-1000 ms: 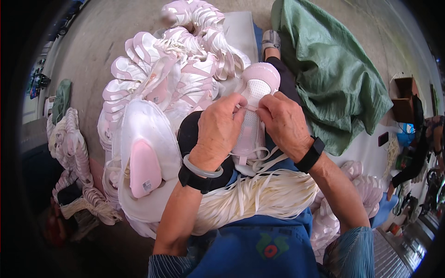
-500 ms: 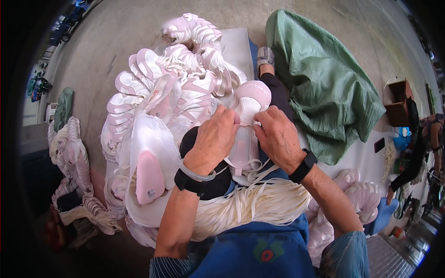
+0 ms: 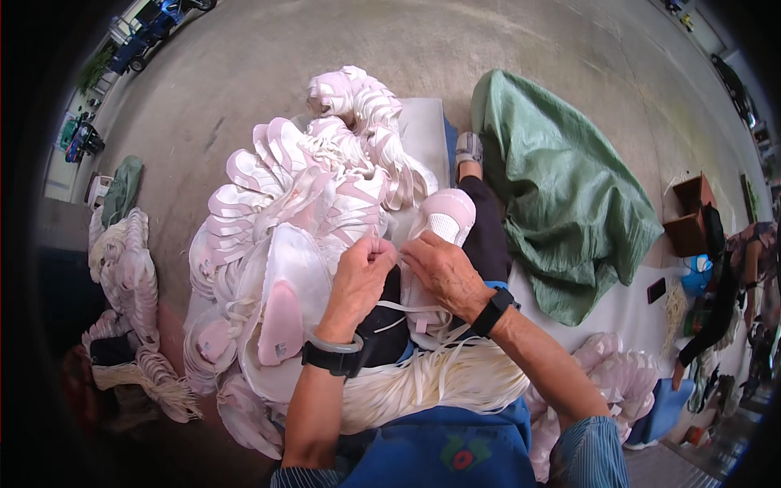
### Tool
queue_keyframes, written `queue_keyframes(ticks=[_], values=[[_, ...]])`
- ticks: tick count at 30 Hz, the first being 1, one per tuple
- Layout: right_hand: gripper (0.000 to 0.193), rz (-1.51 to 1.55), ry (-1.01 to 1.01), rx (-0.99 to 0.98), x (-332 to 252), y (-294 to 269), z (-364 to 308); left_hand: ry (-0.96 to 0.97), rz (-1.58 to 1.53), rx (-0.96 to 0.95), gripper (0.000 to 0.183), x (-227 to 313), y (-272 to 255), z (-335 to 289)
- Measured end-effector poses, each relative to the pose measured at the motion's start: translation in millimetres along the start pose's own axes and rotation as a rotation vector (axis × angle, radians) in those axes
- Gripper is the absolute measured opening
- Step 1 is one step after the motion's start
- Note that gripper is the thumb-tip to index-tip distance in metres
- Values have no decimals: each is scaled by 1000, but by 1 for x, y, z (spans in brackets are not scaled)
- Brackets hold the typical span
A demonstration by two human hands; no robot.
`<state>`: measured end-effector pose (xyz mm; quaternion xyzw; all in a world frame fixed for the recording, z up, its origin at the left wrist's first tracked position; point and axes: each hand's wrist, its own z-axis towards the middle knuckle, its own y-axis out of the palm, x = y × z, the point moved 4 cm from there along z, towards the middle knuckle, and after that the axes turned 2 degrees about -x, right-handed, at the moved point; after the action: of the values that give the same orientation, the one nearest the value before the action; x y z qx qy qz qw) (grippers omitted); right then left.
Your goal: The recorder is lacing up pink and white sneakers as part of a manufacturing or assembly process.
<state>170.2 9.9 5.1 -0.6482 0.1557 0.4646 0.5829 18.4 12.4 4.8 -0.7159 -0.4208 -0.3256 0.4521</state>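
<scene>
A pink and white shoe upper [image 3: 449, 213] with a mesh tongue lies over my lap, toe pointing away from me. At its left edge my left hand [image 3: 364, 272] and my right hand [image 3: 446, 272] come almost together, both with thumb and finger pinched. A white shoelace [image 3: 399, 307] is in their grip, though only a tiny bit shows between the fingertips. The right hand covers the middle of the upper. Below the hands, a thick bundle of cream laces [image 3: 431, 378] is spread across my lap.
Many pink and white uppers [image 3: 260, 183] are heaped on the left, with more stacks [image 3: 614, 378] at the right. A green sheet [image 3: 561, 203] lies beyond my leg. A phone [image 3: 656, 290] and a brown box [image 3: 691, 215] are farther right, near another person's arm [image 3: 691, 346].
My hands have moved off the middle of the upper toward its left edge and closer together. The view has tilted, so the scene sits lower in the picture.
</scene>
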Motion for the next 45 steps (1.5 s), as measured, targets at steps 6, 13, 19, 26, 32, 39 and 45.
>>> queue_keyframes(ticks=[6,13,19,26,32,39,45], values=[[10,598,131,-340,-91,-16,-41,-3,-927,-115,17,-8,3,-16],[14,870,481,24,-51,-2,-46,24,-815,-114,29,5,-3,-47],[19,1040,490,231,-48,12,-45,-21,-828,-119,23,-7,4,-59],[23,1012,476,196,-47,17,-46,81,-620,-85,21,-7,6,-64],[22,972,420,135,-50,4,-44,166,-421,-71,20,3,2,-68],[16,841,451,2,-43,-12,-41,91,-374,-202,16,11,7,-69],[15,562,261,112,-55,-34,-28,179,-445,-237,18,29,21,-73]])
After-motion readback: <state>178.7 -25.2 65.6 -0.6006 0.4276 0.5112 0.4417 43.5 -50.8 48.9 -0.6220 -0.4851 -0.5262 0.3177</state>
